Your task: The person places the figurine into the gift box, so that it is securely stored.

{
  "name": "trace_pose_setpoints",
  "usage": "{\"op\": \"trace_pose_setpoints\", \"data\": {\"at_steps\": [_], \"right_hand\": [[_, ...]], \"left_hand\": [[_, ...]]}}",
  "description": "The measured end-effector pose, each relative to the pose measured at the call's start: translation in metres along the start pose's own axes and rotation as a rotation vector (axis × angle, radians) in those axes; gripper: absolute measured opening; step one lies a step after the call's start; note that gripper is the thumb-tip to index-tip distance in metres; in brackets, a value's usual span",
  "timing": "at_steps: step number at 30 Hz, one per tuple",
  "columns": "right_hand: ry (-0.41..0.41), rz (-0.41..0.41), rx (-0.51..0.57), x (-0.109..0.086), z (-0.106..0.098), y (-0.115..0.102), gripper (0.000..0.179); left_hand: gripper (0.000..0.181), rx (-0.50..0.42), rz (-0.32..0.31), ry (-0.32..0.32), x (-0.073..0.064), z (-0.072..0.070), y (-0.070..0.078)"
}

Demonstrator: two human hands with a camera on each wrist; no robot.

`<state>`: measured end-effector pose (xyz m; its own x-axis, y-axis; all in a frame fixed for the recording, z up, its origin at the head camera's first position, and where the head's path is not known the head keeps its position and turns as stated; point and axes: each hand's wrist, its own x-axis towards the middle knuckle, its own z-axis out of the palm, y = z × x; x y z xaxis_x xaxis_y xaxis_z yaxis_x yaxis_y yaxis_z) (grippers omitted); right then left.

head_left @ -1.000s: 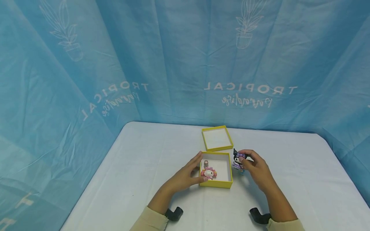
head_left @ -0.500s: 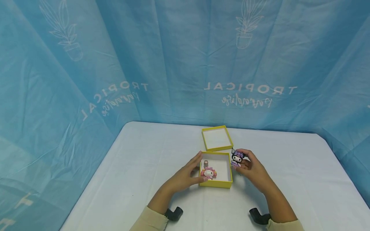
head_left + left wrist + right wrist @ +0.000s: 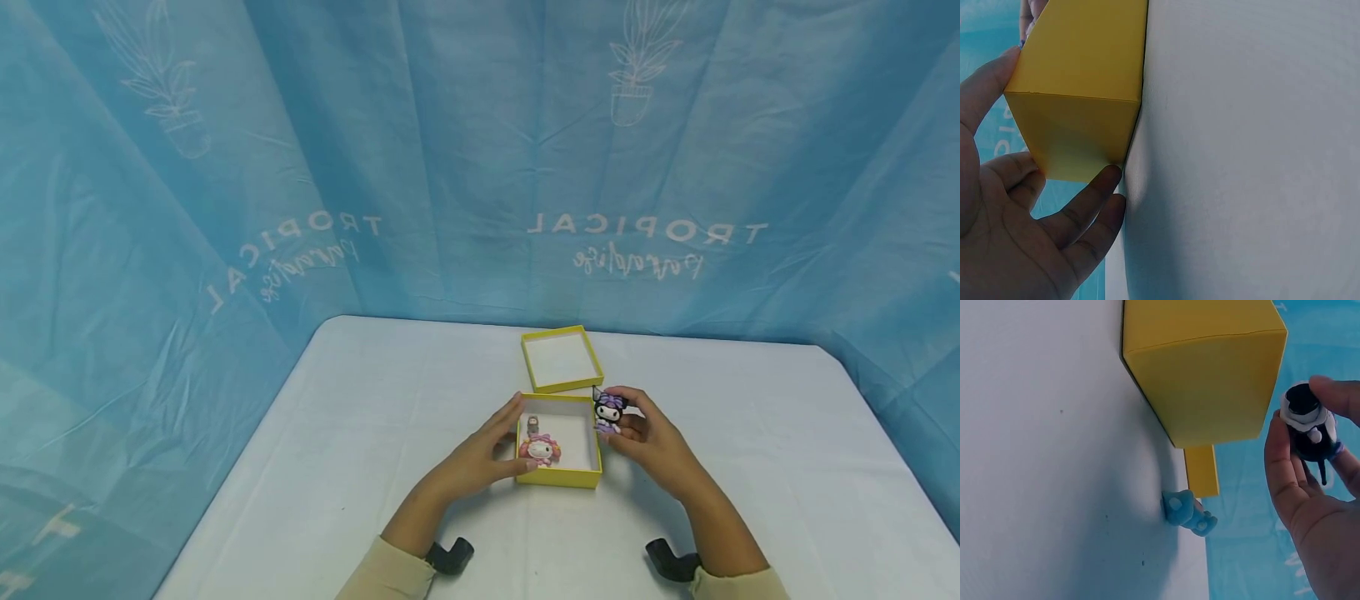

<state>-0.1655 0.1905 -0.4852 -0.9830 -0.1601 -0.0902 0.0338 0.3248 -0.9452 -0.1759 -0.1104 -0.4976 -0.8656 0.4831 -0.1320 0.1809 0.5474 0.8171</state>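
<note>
My left hand holds an uncovered yellow box at its left side, thumb on the front rim and fingers toward the back corner; the left wrist view shows them against the box's yellow wall. Inside lie a pink-hooded white figurine and a smaller grey-brown figurine. Just above the box's right rim, my right hand pinches a black, white and purple figurine upright between thumb and fingers. Its underside faces the right wrist camera.
Behind the box lies its yellow-edged lid, inner side up. A small blue figurine sits on the white table beside the box, hidden from the head view by my right hand. A blue curtain hangs behind.
My right hand has turned the black and purple figurine to face the head camera more and brought it left to the box's rim. My left hand stays on the box.
</note>
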Motion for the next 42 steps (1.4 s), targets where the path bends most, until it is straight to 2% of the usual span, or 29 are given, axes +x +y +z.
{"op": "trace_pose_setpoints", "data": {"at_steps": [5,15,19,26,32,42], "right_hand": [[-0.006,0.008,-0.023,0.000,0.000,-0.001,0.067],[-0.030,0.064,-0.003,0.001,0.001,-0.002,0.075],[-0.034,0.033,-0.002,0.001,0.002,-0.001,0.074],[0.024,-0.044,-0.169,0.002,0.006,0.001,0.068],[0.042,-0.141,-0.229,0.003,0.008,0.003,0.063],[0.003,-0.146,-0.267,0.002,0.013,-0.002,0.064]], "left_hand": [[0.094,0.001,0.001,0.002,0.000,0.000,0.001],[0.094,0.009,0.010,0.000,-0.001,-0.001,0.001],[0.094,0.013,0.006,0.003,0.000,0.000,0.001],[0.094,0.029,-0.007,0.006,0.001,0.000,0.002],[0.094,0.029,-0.007,0.007,0.003,0.001,0.001],[0.094,0.025,0.016,0.004,0.002,0.001,0.000]]}}
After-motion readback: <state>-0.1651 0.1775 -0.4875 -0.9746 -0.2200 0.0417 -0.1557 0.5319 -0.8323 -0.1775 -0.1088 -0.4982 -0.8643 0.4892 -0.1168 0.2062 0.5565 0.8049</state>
